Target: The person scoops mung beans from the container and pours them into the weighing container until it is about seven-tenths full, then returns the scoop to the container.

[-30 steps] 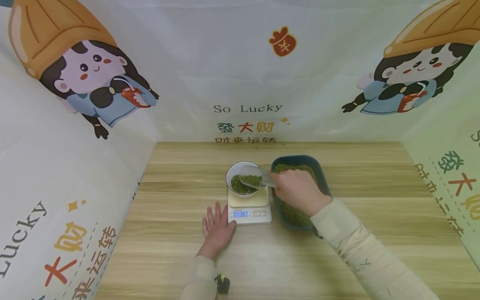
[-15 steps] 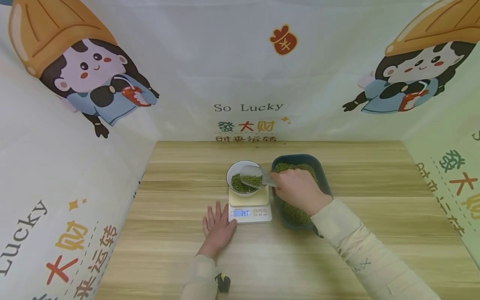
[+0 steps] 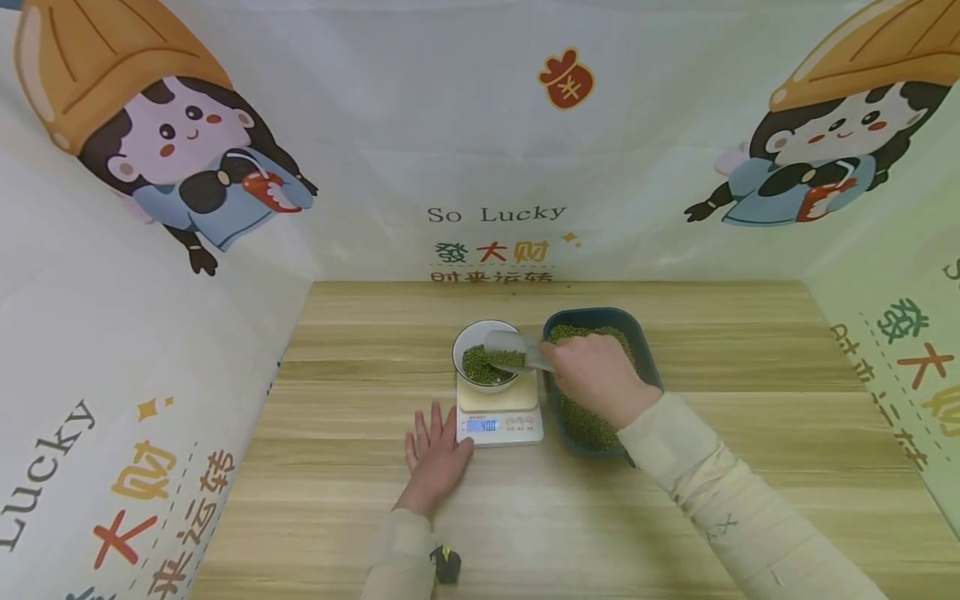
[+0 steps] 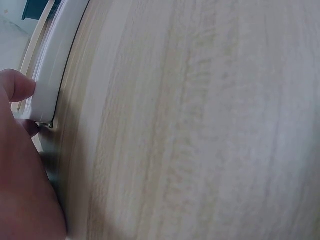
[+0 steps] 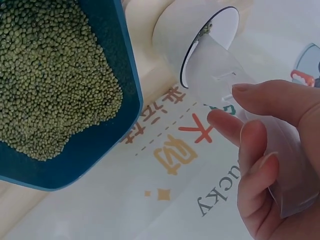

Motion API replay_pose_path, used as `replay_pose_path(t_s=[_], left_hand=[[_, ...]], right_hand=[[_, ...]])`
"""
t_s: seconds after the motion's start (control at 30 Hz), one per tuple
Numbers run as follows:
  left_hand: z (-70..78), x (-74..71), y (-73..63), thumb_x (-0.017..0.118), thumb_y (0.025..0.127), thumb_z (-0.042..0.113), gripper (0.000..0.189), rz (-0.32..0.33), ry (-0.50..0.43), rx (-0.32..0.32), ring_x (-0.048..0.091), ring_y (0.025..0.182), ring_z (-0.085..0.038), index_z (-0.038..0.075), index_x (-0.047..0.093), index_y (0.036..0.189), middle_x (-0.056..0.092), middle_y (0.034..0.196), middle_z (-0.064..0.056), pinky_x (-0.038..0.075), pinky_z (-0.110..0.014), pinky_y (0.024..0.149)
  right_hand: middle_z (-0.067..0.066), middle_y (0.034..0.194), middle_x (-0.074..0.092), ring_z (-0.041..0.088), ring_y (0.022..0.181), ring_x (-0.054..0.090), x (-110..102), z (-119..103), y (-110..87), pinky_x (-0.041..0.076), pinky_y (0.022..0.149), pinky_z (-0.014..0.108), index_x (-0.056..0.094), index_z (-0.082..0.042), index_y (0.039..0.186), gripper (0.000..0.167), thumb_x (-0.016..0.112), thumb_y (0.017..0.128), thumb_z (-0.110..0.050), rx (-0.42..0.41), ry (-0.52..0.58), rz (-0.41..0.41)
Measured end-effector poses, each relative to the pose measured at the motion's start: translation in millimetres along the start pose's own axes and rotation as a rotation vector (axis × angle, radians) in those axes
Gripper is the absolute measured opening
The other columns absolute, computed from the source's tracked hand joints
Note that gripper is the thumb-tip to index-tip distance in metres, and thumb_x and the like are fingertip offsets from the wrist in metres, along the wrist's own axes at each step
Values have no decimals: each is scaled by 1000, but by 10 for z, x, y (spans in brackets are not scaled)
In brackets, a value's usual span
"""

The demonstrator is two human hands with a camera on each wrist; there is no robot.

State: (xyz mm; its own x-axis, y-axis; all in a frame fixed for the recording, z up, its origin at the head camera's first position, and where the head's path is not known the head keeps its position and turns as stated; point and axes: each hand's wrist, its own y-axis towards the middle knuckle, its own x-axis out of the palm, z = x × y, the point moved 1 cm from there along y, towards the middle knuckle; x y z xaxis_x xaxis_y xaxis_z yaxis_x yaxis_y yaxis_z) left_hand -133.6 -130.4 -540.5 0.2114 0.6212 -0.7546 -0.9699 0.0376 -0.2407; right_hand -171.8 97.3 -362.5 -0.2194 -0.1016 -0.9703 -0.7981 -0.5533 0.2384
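Observation:
My right hand [image 3: 600, 375] grips the handle of a clear plastic scoop [image 5: 212, 67], its mouth tipped over the rim of a white dark-rimmed bowl [image 3: 467, 340]. Green mung beans [image 3: 480, 367] lie in the bowl, and more sit in the scoop. The bowl stands on a white kitchen scale [image 3: 517, 435], whose display [image 3: 482, 426] seems to read 40.0. My left hand [image 3: 438, 458] rests at the scale's front left corner with fingers spread and straight; in the left wrist view its thumb [image 4: 20, 85] touches the scale's edge.
A dark blue tub [image 3: 647, 354] full of mung beans stands right of the scale, under my right hand and forearm. A small black and yellow object [image 3: 446, 565] shows by my left sleeve. Printed cloth [image 3: 637, 192] walls the wooden table at the back and sides.
The scale's reading has risen from about 34.7 to about 40.0. My right hand and the scoop have shifted only slightly, with the scoop turned a little more over the bowl. My left hand stays put.

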Motion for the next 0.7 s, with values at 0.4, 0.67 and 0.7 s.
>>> replay_pose_path(t_s=[0.4,0.67,0.7], left_hand=[[11,-6,-7,35,90,39,61,-1,3,-8,-23,130,-28,16,18,143,-8,149,-5,-16,-50,100],[22,-16,-17,35,90,39,61,4,-1,-7,-22,131,-28,15,18,143,-7,149,-6,-16,-50,101],[25,-17,-19,35,90,39,61,5,-1,-6,-22,131,-28,15,18,143,-6,149,-6,-15,-50,101]], right_hand=[[1,63,60,13,39,45,-16,10,3,34,31,27,65,-10,92,18,67,74,-10,3,-34,-17],[0,60,59,13,38,43,-10,32,-7,33,29,28,64,-9,87,16,66,72,-7,3,-15,27],[0,60,59,13,38,42,-9,39,-8,33,29,28,64,-9,89,17,65,72,-7,8,-4,21]])
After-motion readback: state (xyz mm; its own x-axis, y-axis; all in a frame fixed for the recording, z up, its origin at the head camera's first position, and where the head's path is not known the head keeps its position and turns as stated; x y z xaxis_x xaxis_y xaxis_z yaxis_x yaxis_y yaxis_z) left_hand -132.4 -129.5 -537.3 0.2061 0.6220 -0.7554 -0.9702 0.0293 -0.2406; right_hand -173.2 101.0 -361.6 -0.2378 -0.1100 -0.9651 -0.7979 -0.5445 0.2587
